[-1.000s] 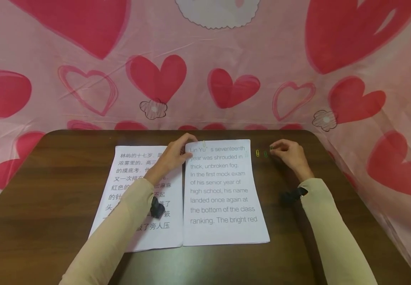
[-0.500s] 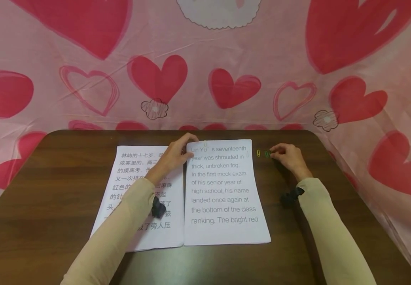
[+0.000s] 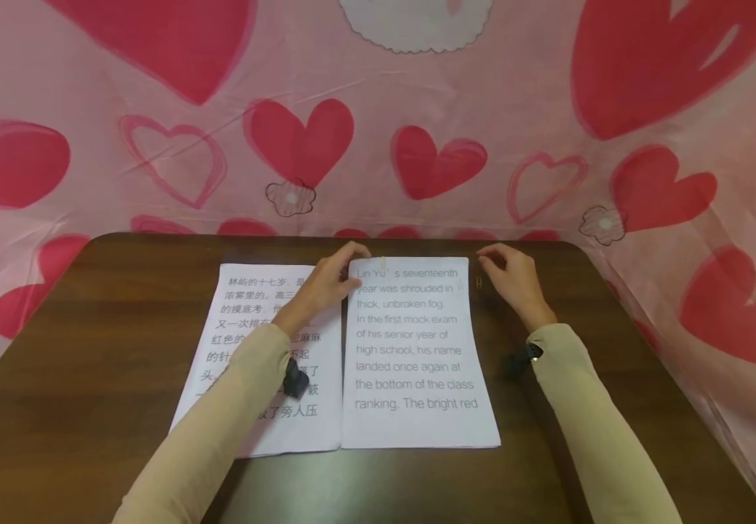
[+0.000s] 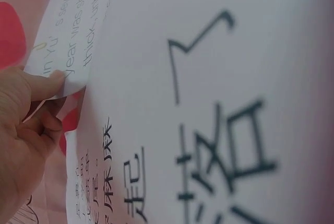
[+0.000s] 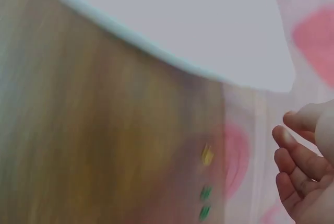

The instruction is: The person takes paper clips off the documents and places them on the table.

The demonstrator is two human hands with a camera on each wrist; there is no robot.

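My left hand [image 3: 327,284] pinches the top left corner of the English-text paper stack [image 3: 417,426], thumb on top and fingers beneath. In the left wrist view that corner is lifted, beside the thumb [image 4: 44,85]. A yellow paper clip [image 3: 383,263] sits on the stack's top edge. A pale paper clip [image 3: 460,284] is near its right edge. My right hand [image 3: 514,280] hovers just past the stack's upper right corner, fingers loosely bent, nothing visible between the fingertips. Another yellow paper clip [image 5: 207,154] and two green paper clips [image 5: 205,192] lie on the table below it.
A second paper stack [image 3: 273,437] with Chinese text lies at the left, its inner edge alongside the English one, partly under my left forearm. The brown wooden table [image 3: 89,407] ends at a pink heart-patterned cloth [image 3: 364,87] behind.
My right hand has moved left and slightly away from me, from the green clips toward the stack's upper right corner. It now covers the green clips in the head view. My left hand keeps its grip.
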